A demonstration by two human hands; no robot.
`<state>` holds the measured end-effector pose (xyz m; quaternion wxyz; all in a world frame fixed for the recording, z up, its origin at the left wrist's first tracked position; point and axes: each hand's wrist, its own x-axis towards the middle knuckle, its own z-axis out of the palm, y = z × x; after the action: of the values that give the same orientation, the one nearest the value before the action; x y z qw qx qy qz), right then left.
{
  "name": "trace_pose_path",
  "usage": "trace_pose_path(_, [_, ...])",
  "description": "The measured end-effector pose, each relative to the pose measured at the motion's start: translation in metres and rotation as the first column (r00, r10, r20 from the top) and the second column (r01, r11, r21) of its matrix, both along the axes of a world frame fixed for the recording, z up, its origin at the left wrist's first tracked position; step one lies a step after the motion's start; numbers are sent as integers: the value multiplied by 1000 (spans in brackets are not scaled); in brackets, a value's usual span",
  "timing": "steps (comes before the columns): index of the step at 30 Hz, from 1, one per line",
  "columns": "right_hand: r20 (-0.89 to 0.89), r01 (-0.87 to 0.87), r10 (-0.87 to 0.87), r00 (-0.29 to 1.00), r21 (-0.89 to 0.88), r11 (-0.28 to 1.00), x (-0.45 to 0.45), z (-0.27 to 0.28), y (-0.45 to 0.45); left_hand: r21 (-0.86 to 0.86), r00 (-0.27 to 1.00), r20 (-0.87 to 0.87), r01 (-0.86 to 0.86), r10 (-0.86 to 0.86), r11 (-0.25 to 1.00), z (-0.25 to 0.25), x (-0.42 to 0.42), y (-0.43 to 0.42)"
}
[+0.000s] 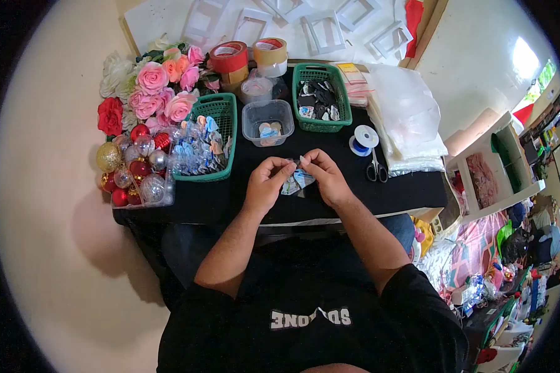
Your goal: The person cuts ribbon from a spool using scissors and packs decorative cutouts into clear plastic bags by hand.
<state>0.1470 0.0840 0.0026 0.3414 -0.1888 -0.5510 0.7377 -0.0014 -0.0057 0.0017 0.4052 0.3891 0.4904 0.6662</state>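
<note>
Both hands meet over the near part of the black-covered table (pixel 230 208). My left hand (pixel 266 182) pinches the upper left edge of a small clear plastic packet (pixel 297 181) that has light blue and white pieces in it. Thumb and fingers of my right hand (pixel 325 176) are closed on the packet's upper right edge. The packet hangs between the two hands, and the fingers cover its top. Just beyond stands a clear plastic tub (pixel 267 122) with a few small round and blue pieces. Left of my left hand, a green basket (pixel 229 149) is heaped with similar filled packets (pixel 199 146).
Right of my hands lie black scissors (pixel 376 169), a spool (pixel 363 139) and stacked clear bags (pixel 407 112). A second green basket (pixel 320 127) holds dark pieces. Tape rolls (pixel 229 57), artificial roses (pixel 152 78) and a box of Christmas balls (pixel 146 180) stand left. White frames (pixel 323 32) lie beyond.
</note>
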Motion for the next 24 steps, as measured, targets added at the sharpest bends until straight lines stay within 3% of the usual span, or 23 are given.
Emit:
trace_pose_path(3, [-19,32,-32,999,2,999,-1,-1,-1,1,998,66,10,-10,1000,-4,-2,1])
trace_pose_path(12, [-11,62,-62,998,-15,998,-3,0,-3,-35,999,47,-7,8,999,3,0,0])
trace_pose_path(15, [41,56,-57,998,36,998,-5,4,-7,-16,997,75,10,-8,1000,2,-2,0])
trace_pose_path(17, [99,20,-39,994,190,982,-7,9,-12,-6,997,82,2,-1,1000,2,-1,-1])
trace_pose_path(18, [97,20,-39,994,192,981,-5,9,-11,5,996,89,-5,5,1000,2,-1,-1])
trace_pose_path(20, [273,-45,-3,962,169,985,-2,7,-6,-10,997,74,-8,9,1000,-2,-4,1])
trace_pose_path(24, [322,-40,-15,947,165,986,-2,10,-6,-7,998,64,-12,12,1000,-7,-4,2])
